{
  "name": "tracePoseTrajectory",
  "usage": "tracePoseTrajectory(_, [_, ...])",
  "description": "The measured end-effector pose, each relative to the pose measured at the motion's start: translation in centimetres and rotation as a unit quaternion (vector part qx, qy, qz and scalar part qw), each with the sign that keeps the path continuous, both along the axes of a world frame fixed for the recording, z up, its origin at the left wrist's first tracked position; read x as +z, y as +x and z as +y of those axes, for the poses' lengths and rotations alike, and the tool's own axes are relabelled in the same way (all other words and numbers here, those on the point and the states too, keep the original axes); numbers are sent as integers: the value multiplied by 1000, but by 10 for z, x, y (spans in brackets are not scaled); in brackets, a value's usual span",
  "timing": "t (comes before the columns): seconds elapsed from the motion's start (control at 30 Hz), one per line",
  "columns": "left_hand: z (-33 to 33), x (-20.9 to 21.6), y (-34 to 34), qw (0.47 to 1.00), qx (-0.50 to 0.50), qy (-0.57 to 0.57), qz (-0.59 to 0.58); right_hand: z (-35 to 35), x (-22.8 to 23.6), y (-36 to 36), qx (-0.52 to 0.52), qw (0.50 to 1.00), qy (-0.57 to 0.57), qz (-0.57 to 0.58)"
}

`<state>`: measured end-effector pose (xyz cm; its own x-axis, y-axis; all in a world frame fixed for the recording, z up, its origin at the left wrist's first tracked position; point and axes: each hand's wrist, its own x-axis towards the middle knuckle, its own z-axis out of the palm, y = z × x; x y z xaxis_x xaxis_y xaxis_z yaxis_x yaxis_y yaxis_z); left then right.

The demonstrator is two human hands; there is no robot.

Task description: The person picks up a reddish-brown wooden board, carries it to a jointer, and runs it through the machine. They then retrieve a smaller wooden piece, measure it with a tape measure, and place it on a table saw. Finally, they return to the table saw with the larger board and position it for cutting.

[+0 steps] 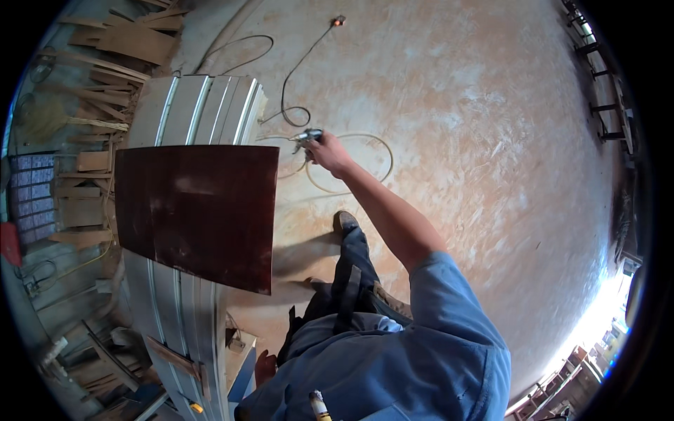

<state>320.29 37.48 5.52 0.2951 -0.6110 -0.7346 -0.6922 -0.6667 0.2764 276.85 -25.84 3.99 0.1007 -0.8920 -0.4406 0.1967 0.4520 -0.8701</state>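
Observation:
My right hand (327, 154) is closed around a small metal air gun (307, 137), held out beyond the machine table's right edge. A thin pale hose (391, 158) loops over the floor by it. Left of that hand, a dark reddish-brown panel (196, 217) lies flat across a long grey metal machine table (165, 284), overhanging its right side. My left hand (265, 367) hangs low beside the table, close to my body; its fingers are mostly hidden, so I cannot tell whether it holds anything.
Stacked wood offcuts (137, 42) line the left side. A dark cable (284, 91) crosses the floor to a small lit orange piece (338, 21). A wooden strip (173, 358) lies on the table's near part. My shoe (345, 222) stands on the dusty floor (491, 175).

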Motion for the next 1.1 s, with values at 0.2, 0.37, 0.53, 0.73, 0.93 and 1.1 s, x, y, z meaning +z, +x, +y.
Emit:
tracePoseTrajectory(0.2, [-133,75,-64,999,42,12,-5,-73,-16,20,64,997,-43,19])
tracePoseTrajectory(0.37, [-206,104,-107,935,320,-51,145,-97,-3,20,156,984,-72,36])
tracePoseTrajectory(0.53, [-333,138,-151,783,467,-161,378,-52,-16,19,146,989,-20,-5])
tracePoseTrajectory(0.73, [-401,125,-187,598,547,-265,523,18,-20,22,131,987,90,8])
tracePoseTrajectory(0.93, [-384,133,-176,618,552,-297,475,30,-20,20,165,984,52,40])
tracePoseTrajectory(1.1, [-335,196,-96,656,507,-418,373,42,-12,48,180,984,-1,6])
